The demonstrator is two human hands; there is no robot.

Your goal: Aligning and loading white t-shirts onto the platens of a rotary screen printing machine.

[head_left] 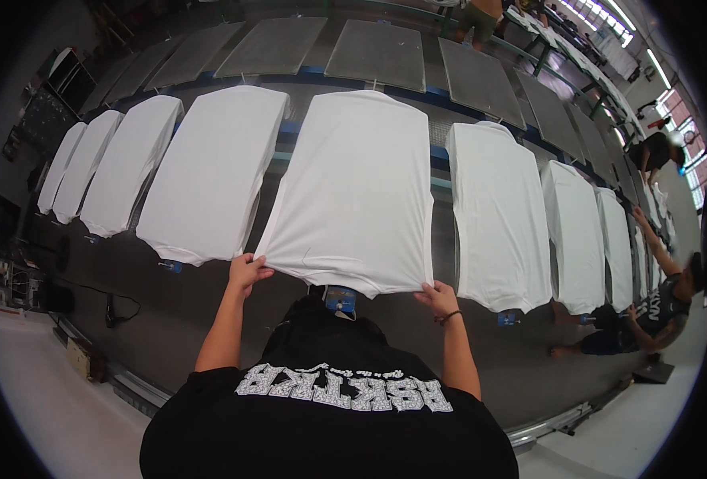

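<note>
A white T-shirt (357, 184) is stretched over a flat board straight in front of me. My left hand (250, 271) pinches its near left corner. At the near right corner, my right hand (437, 298), with a dark band at the wrist, grips the hem between thumb and fingers. The hem is pulled taut and sags a little between the two hands. Just below its middle, a blue bracket (340, 302) with a metal knob shows. The board itself is hidden under the cloth.
More white shirts cover boards to the left (214, 172) and right (501, 215). Behind them runs a row of bare grey boards (376, 54). A co-worker in a dark top (663, 307) reaches over boards at the right. Other people stand farther back. A cable (118, 307) lies on the floor at left.
</note>
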